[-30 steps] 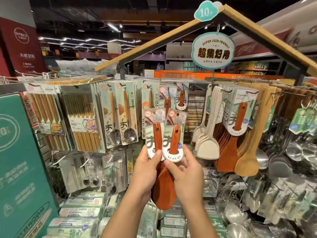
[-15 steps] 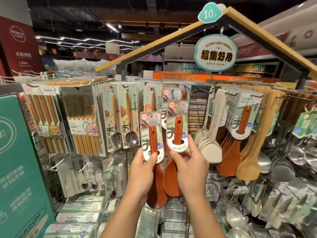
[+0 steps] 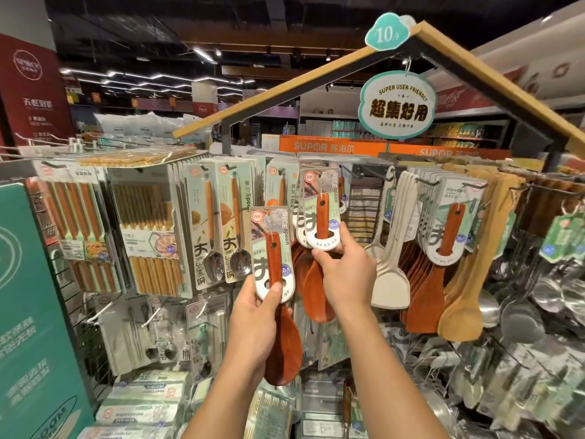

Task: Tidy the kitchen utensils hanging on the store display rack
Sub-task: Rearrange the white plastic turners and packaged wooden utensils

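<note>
Pinching the card foot of a carded rice spoon [image 3: 274, 274], the left hand [image 3: 253, 324] grip holds it lower than half a second ago. Up and right, the right hand [image 3: 346, 274] grips a second rice spoon [image 3: 321, 217], lifted toward its hook; both cards read "RICE spoon". Right of that hang "Wooden" spatulas [image 3: 449, 229].

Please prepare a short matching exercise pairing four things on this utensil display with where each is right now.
Things:
1. red-brown rice spoon with the lower card
2. red-brown rice spoon with the higher card
3. cream spatulas
4. chopstick packs

Places:
A. hanging left of the metal spoon packs
B. held by the left hand
C. hanging just right of both hands
D. held by the right hand

Pairs: 1-B, 2-D, 3-C, 4-A
</note>
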